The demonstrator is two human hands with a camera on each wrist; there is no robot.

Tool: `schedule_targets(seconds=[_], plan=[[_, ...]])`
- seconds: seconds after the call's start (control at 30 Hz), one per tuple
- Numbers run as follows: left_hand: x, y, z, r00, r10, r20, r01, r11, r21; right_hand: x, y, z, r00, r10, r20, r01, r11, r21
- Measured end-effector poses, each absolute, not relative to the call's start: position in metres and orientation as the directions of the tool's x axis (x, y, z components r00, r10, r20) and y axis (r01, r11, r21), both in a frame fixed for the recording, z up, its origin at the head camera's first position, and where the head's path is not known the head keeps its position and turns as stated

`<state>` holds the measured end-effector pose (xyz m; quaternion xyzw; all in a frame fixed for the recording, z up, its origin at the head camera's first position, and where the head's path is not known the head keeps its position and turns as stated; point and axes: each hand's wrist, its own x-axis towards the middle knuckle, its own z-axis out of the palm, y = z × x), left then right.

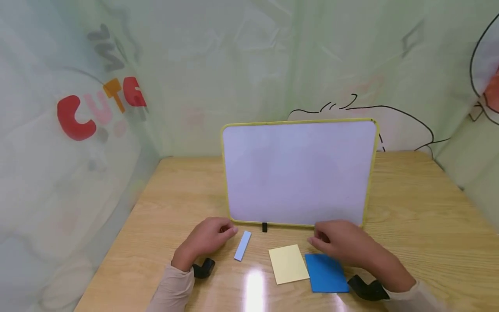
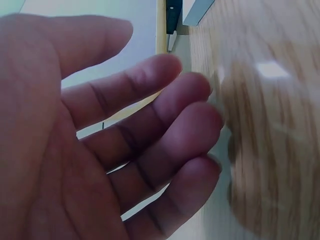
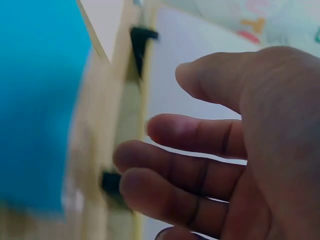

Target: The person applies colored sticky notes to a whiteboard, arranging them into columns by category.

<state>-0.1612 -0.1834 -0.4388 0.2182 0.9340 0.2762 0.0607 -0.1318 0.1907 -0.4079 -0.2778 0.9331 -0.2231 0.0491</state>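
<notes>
A whiteboard (image 1: pixel 296 169) with a yellow frame stands upright on the table, held by small black feet (image 1: pixel 264 227). By its lower left corner my left hand (image 1: pixel 208 238) holds nothing, its fingers loosely bent in the left wrist view. A short pale blue bar (image 1: pixel 242 245) lies just right of that hand. My right hand (image 1: pixel 345 242) hovers at the board's lower right edge, also holding nothing, with relaxed, slightly curled fingers (image 3: pixel 172 129). Under and in front of it lies a blue square of paper (image 1: pixel 326 275), beside a pale yellow square (image 1: pixel 288 264).
The wooden table (image 1: pixel 187 186) reaches back to a printed curtain (image 1: pixel 218 78) that also hangs along the left and right sides. Black bands (image 1: pixel 204 268) sit on both wrists. A bright light reflection shows on the front of the table.
</notes>
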Motion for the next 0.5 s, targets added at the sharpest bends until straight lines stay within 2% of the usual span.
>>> schedule_targets(seconds=[0.2, 0.5], plan=[[-0.166, -0.185, -0.437, -0.877, 0.480, -0.034, 0.366, 0.711, 0.601, -0.135, 0.159, -0.417, -0.783, -0.619, 0.060, -0.579, 0.689, -0.436], [-0.164, -0.191, -0.438, -0.879, 0.473, -0.058, 0.336, 0.701, 0.629, -0.137, 0.106, -0.421, -0.690, -0.719, 0.086, -0.683, 0.606, -0.408]])
